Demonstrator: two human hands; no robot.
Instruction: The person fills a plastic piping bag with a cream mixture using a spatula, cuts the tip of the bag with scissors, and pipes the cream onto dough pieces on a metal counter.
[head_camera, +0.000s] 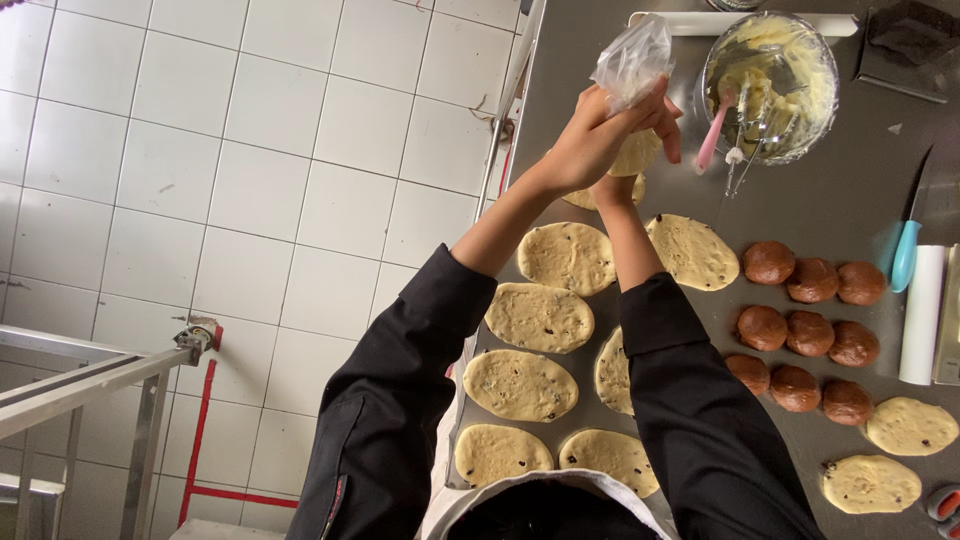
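My left hand (588, 142) is closed around the twisted neck of a clear piping bag (633, 58) held over the steel table. The bag's lower part bulges with pale cream (638, 153). My right hand (612, 188) sits just under the left one, against the bag's filled end, and is mostly hidden by it. Directly below the bag lies a flat dough disc (600, 196) speckled with dark bits. Several more such discs (566, 257) lie in rows around my forearms.
A glass bowl (818, 128) of yellow cream holds a pink spatula (712, 138) and a whisk (738, 162). Several brown dough balls (811, 279) sit to the right. A blue-handled knife (905, 254) and a white roll (921, 314) lie at the right edge. White tiled floor (250, 200) lies to the left.
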